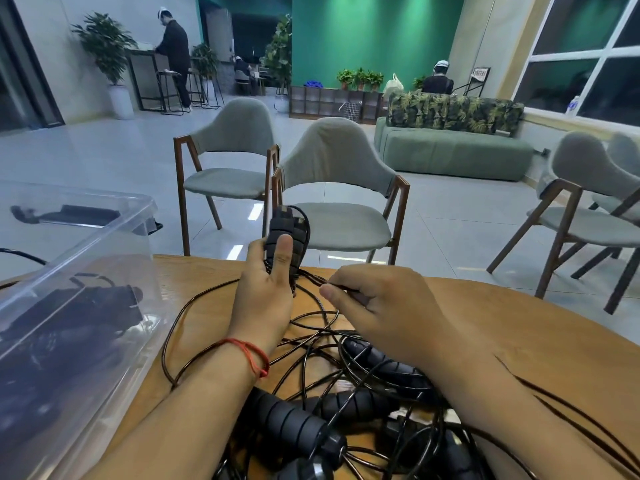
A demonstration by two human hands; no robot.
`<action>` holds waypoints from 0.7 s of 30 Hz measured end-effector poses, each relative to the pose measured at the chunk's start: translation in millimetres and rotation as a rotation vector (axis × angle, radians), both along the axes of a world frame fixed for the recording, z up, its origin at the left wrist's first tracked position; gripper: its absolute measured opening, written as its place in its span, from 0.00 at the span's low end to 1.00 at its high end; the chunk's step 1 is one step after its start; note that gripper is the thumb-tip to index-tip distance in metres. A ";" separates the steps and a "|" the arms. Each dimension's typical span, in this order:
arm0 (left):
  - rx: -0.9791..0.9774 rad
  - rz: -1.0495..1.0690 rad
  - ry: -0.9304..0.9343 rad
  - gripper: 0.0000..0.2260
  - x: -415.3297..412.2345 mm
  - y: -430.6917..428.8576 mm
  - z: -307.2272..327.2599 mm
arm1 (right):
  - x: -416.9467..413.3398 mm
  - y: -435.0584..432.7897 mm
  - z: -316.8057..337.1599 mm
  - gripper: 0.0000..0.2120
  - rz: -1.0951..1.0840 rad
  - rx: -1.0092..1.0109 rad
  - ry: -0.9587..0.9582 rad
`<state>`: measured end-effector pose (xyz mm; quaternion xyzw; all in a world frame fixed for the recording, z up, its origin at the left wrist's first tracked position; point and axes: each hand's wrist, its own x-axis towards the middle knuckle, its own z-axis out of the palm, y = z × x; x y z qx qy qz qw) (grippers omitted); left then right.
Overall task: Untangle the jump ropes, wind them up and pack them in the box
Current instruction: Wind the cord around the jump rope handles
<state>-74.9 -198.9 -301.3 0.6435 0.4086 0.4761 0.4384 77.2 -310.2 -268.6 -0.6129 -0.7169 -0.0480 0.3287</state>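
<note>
The left hand (266, 299) holds a pair of black handles (285, 237) side by side over the far edge of the counter (519, 341). Its fingers (282, 258) are curled round them, with the thumb laid flat up their near face. The handles' long axis stands nearly upright, the tops tipped a little away. The thin cord (311, 284) leaves near their lower end and runs a short way right to the right hand (381, 306). That hand's thumb and bent forefinger pinch the cord just beside the left hand; its other fingers are tucked under, out of sight. From the pinch the cord seems to drop toward the near side into the tangle (346, 375), where more handles and loops lie crossed. So the free cord lies right and near of the held pair, and the right hand is nearer to it. Any wrap would likely go across the upright axis. The clear box (131, 216), with ropes already inside, sits at the left, closer to the left hand.
</note>
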 end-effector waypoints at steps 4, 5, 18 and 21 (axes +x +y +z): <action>0.115 -0.107 0.111 0.19 0.6 -13.2 1.3 | -4.3 1.8 -4.1 0.09 0.020 -0.008 0.045; 0.138 -0.154 0.110 0.17 0.6 -17.3 1.9 | -3.1 2.4 -4.4 0.09 0.016 0.008 0.103; 0.273 -0.185 0.500 0.14 4.2 -15.9 -5.0 | 0.4 1.4 2.0 0.11 0.061 0.003 0.090; 0.287 -0.102 0.601 0.09 2.3 -12.1 -7.5 | 14.1 -4.8 17.1 0.05 0.053 0.069 0.088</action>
